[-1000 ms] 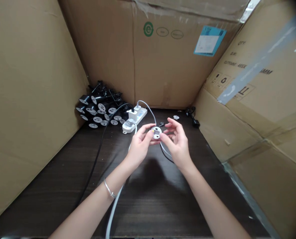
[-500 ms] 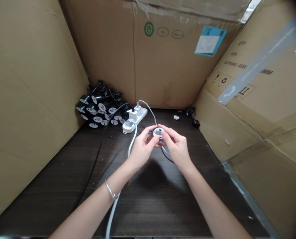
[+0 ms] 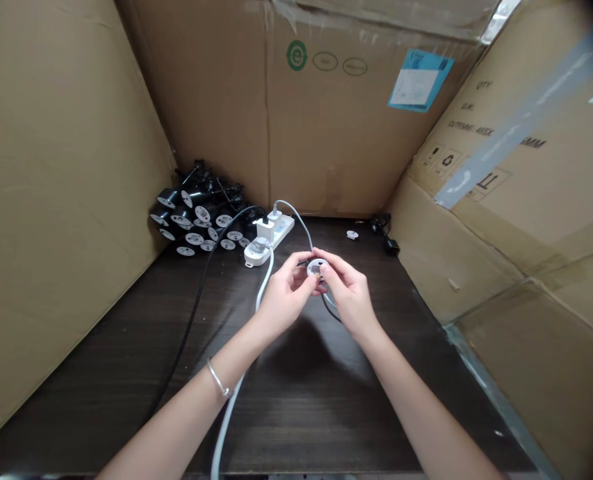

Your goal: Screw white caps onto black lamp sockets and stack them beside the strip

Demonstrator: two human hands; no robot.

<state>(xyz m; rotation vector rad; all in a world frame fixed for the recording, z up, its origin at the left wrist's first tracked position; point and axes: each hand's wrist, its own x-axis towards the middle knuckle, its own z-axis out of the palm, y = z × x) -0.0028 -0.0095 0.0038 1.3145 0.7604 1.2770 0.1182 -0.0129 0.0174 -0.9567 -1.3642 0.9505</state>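
Observation:
A small round white disc-shaped part (image 3: 312, 268) with dark openings is held above the table between both hands. My left hand (image 3: 287, 288) grips its left side, thumb at the lower edge. From the right, my right hand (image 3: 349, 287) pinches it, with the thumb pressed on its face. A tiny yellow spot shows by the thumbs. The fingers hide much of the part's rim and back. A thin black cable (image 3: 330, 311) and a pale cable pass just below and behind the hands.
A white power strip (image 3: 282, 230) with plugged adapters stands behind my left hand. Several black items with white round ends (image 3: 195, 239) are piled at the left back. A small white piece (image 3: 352, 235) and a black item (image 3: 390, 245) lie at the right back. Cardboard walls (image 3: 326, 153) surround the dark table (image 3: 306, 420).
Both hands keep hold of the white part, which has tilted slightly. The right thumb has shifted a little across its face. The view has moved very slightly.

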